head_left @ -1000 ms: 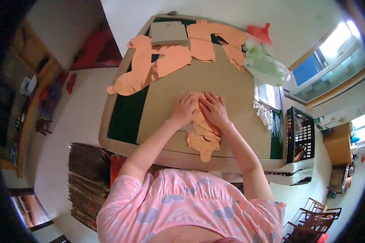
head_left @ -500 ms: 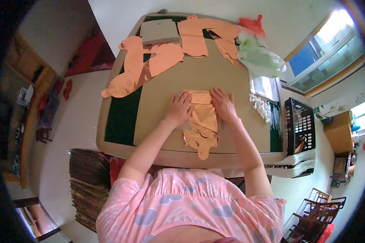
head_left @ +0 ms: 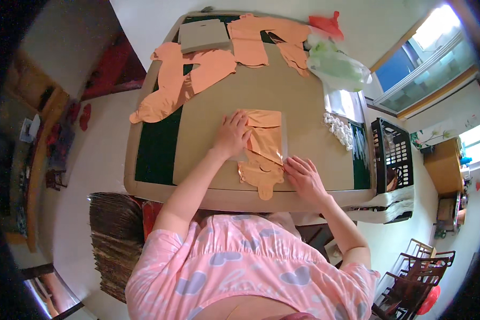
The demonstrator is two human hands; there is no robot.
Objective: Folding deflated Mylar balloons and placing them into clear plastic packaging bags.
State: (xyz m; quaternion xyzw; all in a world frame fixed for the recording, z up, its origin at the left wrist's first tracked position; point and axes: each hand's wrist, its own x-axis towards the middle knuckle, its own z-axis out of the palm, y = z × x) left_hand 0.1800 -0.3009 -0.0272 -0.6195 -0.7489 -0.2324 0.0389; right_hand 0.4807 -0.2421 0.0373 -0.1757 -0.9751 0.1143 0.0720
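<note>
Left-hand grip (head_left: pixel 233 134) lay spread flat on left edge of folded orange foil (head_left: pixel 264 140), near middle of worktop (head_left: pixel 213 195), apparently pinning folds; right-hand grip (head_left: pixel 305 177) rested by near right edge, pinch unclear. Far left, grey box (head_left: pixel 204 36) overlapped larger foil (head_left: pixel 213 66), perhaps as weight.

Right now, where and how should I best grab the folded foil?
Perhaps pinch the folded foil by its rounded tab, from the near side: the tab juts toward you uncovered, while your left hand covers part of the left edge.
</note>
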